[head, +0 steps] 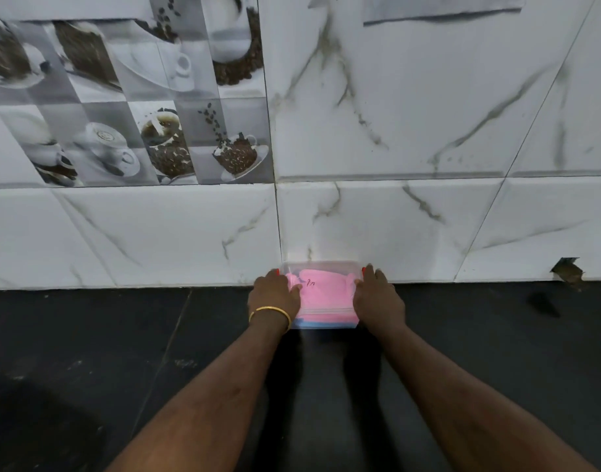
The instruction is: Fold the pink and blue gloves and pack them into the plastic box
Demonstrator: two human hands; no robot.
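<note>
Hands on packed box at wall

Box (321, 267) sits on dark surface (122, 352), far edge against the white marble-pattern wall (428, 114). Clear plastic; a lid seems to be on it, though this is hard to tell. Small red clips show at the left and right far corners.

Pink glove (326, 296) lies folded inside, filling most of the visible top. Some dark marking near its far left, too small to read. Blue glove (321, 324) shows only as a thin band along the near edge, under the pink.

Left hand (273, 296) rests on the left end of the box, palm down. Fingers curl over the left edge; thumb lies on top, pointing inward over the pink. Gold bangle (270, 311) on that wrist.

Right hand (377, 298) mirrors it on the right end. Fingers reach toward the far right corner by the red clip; thumb lies on top, pointing inward. Both hands grip the box ends; how hard they press, cannot tell.

Both forearms run in from the bottom of the view, bare.

Wall at upper left carries grey tiles (128, 97) printed with coffee cups and beans. Chipped dark spot (566, 269) low on the wall at right, just above the surface.
</note>
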